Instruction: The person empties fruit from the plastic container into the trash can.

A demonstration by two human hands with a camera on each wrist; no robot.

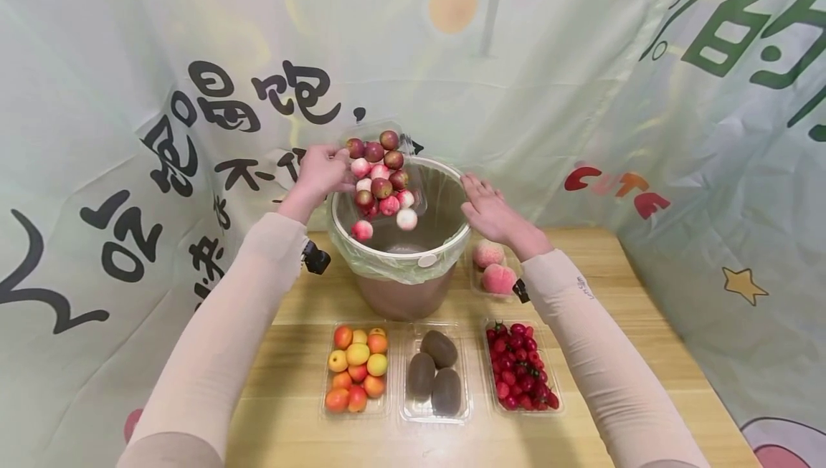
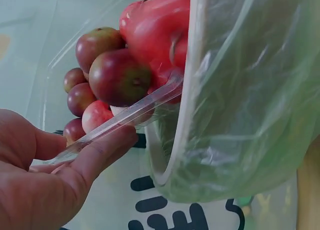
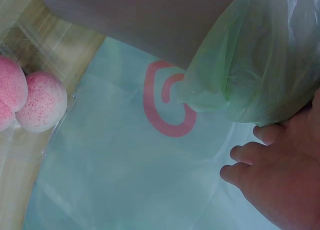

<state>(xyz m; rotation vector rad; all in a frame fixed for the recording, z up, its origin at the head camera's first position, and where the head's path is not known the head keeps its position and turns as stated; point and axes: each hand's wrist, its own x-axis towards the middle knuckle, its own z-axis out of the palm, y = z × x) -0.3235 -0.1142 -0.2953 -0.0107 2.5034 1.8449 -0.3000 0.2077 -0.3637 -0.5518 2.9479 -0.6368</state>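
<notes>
Pinched at its edge by my left hand, a clear plastic tray tips steeply over the bin's left side. It carries several small round fruits, dark red-green ones and pink-and-white ones. The lowest pink fruits are at the tray's lower end, over the bin opening. The brown bin has a white rim and a pale green liner bag. My right hand lies at the rim's right side, fingers extended against the bag-covered edge.
Fuzzy pink peaches in a clear tray stand right of the bin. In front sit clear trays of yellow-orange fruits, brown oval kiwis and small red fruits on the wooden table. A printed curtain hangs close behind.
</notes>
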